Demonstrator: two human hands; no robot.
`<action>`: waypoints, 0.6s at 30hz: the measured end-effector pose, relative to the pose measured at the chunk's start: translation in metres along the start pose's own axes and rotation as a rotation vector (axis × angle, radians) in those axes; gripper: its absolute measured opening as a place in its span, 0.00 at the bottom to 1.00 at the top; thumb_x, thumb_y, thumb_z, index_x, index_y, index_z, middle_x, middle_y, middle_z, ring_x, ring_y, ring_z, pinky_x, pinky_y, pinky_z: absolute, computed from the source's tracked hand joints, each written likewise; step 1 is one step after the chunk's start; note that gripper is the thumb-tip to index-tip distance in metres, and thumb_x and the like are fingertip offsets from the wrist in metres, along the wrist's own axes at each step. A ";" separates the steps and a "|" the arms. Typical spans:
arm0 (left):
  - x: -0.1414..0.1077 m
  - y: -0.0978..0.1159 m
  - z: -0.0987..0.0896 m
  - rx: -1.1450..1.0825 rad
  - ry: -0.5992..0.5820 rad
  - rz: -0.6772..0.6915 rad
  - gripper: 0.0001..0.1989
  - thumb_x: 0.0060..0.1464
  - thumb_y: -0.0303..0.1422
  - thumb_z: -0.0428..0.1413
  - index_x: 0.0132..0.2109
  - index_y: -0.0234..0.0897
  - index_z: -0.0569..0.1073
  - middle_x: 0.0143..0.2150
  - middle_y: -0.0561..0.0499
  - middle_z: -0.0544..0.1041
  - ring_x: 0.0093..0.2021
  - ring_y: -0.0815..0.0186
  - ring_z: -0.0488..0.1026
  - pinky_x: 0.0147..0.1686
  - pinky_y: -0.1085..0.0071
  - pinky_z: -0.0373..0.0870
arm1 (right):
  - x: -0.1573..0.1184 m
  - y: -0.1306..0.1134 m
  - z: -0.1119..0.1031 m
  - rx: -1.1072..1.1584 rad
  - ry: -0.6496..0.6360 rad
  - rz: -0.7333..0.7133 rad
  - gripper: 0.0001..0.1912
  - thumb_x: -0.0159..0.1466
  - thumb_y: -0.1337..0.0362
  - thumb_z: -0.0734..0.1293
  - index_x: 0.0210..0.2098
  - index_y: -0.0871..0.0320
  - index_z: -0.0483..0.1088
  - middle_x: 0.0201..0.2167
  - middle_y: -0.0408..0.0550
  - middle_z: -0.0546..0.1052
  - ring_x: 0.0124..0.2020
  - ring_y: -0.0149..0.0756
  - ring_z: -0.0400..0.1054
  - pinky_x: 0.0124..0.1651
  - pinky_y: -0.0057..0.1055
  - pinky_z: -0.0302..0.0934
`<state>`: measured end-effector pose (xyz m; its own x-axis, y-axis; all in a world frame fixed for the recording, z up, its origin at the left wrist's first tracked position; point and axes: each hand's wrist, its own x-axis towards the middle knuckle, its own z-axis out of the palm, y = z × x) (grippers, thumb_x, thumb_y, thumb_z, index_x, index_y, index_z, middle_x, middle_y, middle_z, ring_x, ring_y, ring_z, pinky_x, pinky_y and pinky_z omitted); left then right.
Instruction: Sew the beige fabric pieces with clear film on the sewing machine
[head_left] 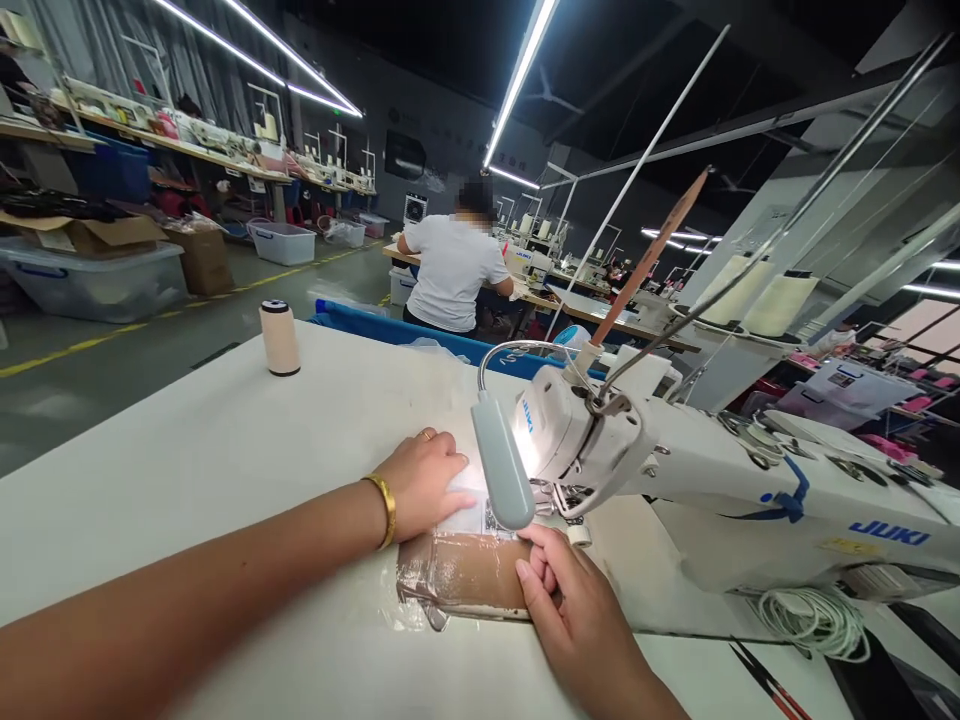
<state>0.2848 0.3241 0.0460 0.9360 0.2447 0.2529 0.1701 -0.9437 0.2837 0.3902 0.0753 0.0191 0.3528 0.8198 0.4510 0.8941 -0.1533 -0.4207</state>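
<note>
A white sewing machine [555,420] stands on the right of the white table, its needle area partly hidden behind a grey-green lamp [501,465]. My left hand [426,485] lies palm down left of the lamp, thumb apart from the fingers, on a small whitish piece of cloth [463,518]. Just in front of that lies a brown plate [480,575] covered with shiny clear tape. My right hand [574,605] is at the plate's right edge, below the presser foot, with fingers curled and thumb and forefinger close together. What they hold, if anything, is too small to make out.
A peach thread spool [280,340] stands at the table's far left. Coiled pale cord [814,620] and tweezers [769,680] lie at the right. Behind the table, a person in a white shirt [456,270] sits at another machine. Plastic bins [94,280] line the floor.
</note>
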 end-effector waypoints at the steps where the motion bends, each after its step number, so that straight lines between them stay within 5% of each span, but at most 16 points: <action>1: 0.007 -0.006 -0.003 0.007 -0.005 -0.007 0.10 0.64 0.40 0.61 0.38 0.39 0.80 0.41 0.47 0.79 0.45 0.54 0.75 0.51 0.59 0.73 | -0.001 0.002 0.001 -0.002 -0.013 0.007 0.12 0.76 0.62 0.59 0.54 0.54 0.71 0.27 0.39 0.73 0.27 0.36 0.70 0.29 0.30 0.65; 6: 0.038 -0.031 -0.015 0.081 0.044 -0.082 0.10 0.70 0.37 0.60 0.48 0.35 0.79 0.51 0.44 0.80 0.52 0.55 0.78 0.55 0.53 0.76 | -0.004 0.012 0.005 -0.028 -0.101 -0.004 0.15 0.78 0.60 0.58 0.55 0.55 0.72 0.28 0.41 0.75 0.27 0.35 0.72 0.31 0.28 0.67; 11: 0.049 -0.035 -0.025 0.100 0.099 -0.054 0.13 0.70 0.36 0.61 0.56 0.35 0.77 0.59 0.44 0.78 0.59 0.53 0.76 0.59 0.49 0.76 | -0.007 0.020 0.019 -0.037 0.001 -0.001 0.20 0.79 0.53 0.55 0.54 0.54 0.75 0.27 0.42 0.74 0.25 0.37 0.72 0.29 0.29 0.66; 18: 0.068 -0.028 -0.025 0.077 -0.108 0.083 0.16 0.69 0.37 0.61 0.60 0.37 0.76 0.62 0.43 0.77 0.60 0.52 0.76 0.60 0.47 0.75 | -0.007 0.020 0.023 -0.045 0.067 -0.011 0.22 0.79 0.47 0.56 0.46 0.52 0.77 0.24 0.43 0.73 0.22 0.36 0.70 0.25 0.29 0.63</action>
<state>0.3359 0.3722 0.0784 0.9750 0.1432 0.1701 0.1094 -0.9750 0.1934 0.3990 0.0795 -0.0103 0.3595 0.7831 0.5075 0.9089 -0.1708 -0.3804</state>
